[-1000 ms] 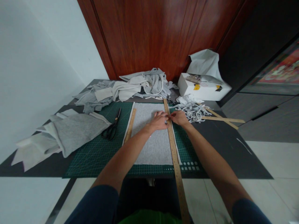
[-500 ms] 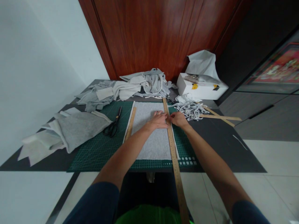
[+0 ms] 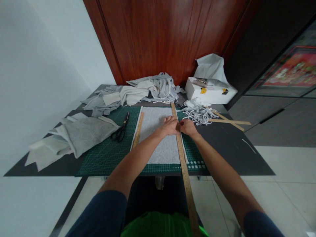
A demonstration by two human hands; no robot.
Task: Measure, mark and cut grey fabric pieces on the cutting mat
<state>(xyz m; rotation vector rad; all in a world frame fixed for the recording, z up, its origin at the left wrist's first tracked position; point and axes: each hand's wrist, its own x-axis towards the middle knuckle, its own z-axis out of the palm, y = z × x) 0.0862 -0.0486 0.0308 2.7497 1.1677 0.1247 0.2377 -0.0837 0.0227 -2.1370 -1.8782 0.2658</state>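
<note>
the left hand (image 3: 170, 125), fingers loosely spread, rests on one long ruler (image 3: 182, 156) and one gray cloth (image 3: 163, 151), mid-frame; the right hand (image 3: 188, 127) bends in at the ruler's right edge, its grip too hidden to tell. the ruler's long axis runs upper centre to bottom edge, slanting rightward. two wooden strips (image 3: 230, 121) cross at right.

Left hand (image 3: 170, 125) rests on the long ruler (image 3: 181, 149) over the grey fabric (image 3: 163, 151) — right hand (image 3: 188, 127) at the ruler's right edge.
</note>
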